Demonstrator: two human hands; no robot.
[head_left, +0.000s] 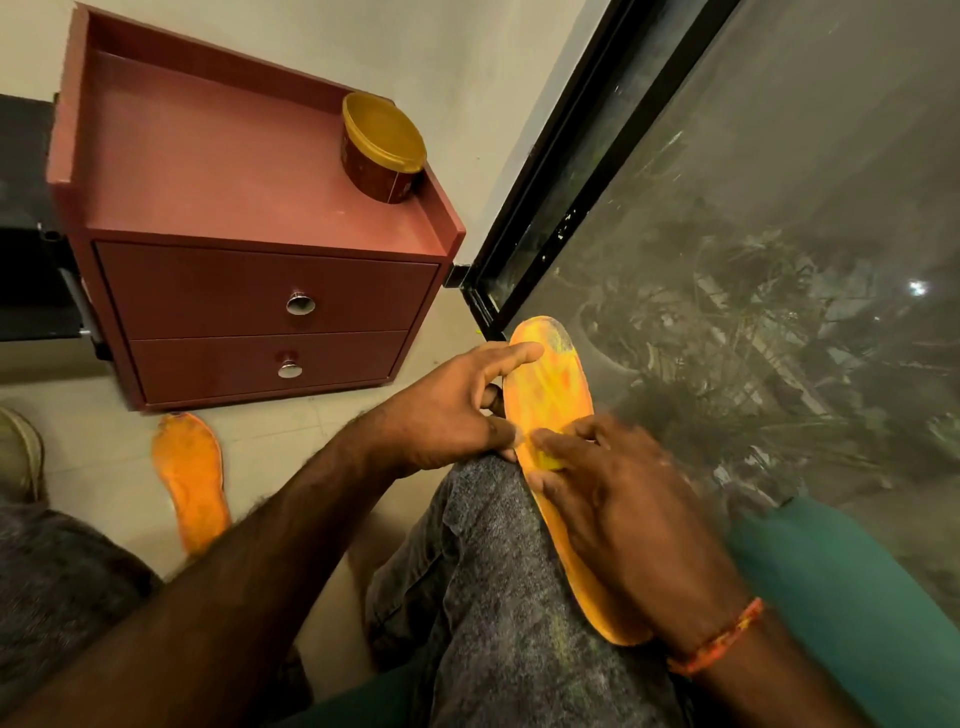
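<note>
Our left hand (457, 410) pinches the orange insole (550, 384) at frame centre; our right hand (623, 514) presses straight fingers on it.

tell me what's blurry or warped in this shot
Head view: the right hand is motion-smeared over the orange insole, the left hand holding it is crisper; the wide lens bows the window frame and cabinet; the glass looks hazy.
</note>
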